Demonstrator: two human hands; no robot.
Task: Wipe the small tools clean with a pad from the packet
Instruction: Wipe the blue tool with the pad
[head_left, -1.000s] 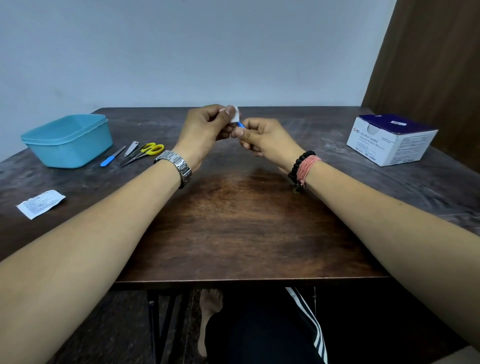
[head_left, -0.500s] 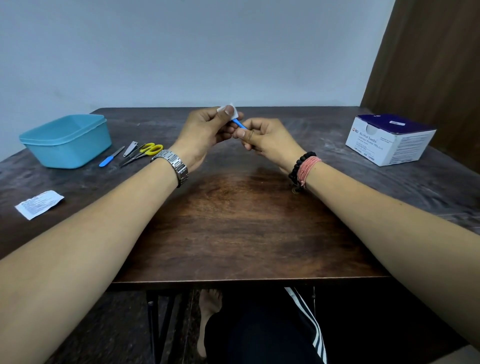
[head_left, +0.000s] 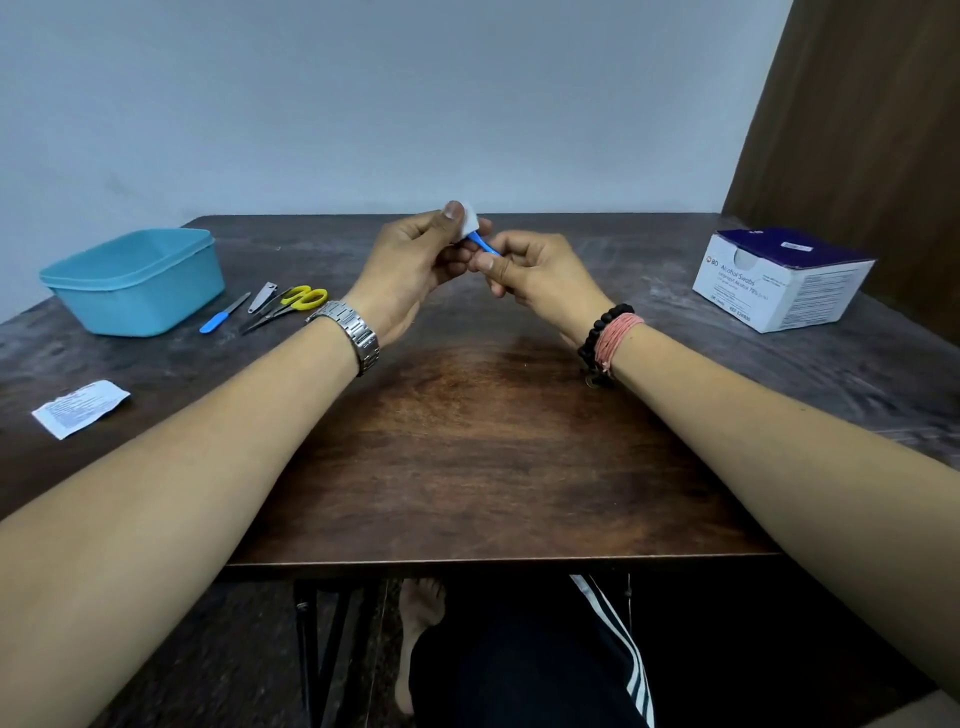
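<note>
Pad (head_left: 470, 221), white and folded, sat pinched under our left hand's (head_left: 410, 270) thumb, wrapped about the far end of a blue-handled tool (head_left: 483, 244). Our right hand (head_left: 540, 278) gripped the tool's near end with curled fingers. We judged one tool mid-wipe; next move likely calls for drawing the pad along the shaft, holding the tool steady. The tool's tip was hidden inside the pad, its kind unclear. File (head_left: 224, 314), clippers (head_left: 264, 296) and scissors (head_left: 291, 306) waited well left of the grip.

blue tool (head_left: 483, 245) mostly hidden inside right hand (head_left: 540, 275), its tip wrapped by white pad (head_left: 470, 222), packet (head_left: 80, 408) print unreadable
</note>
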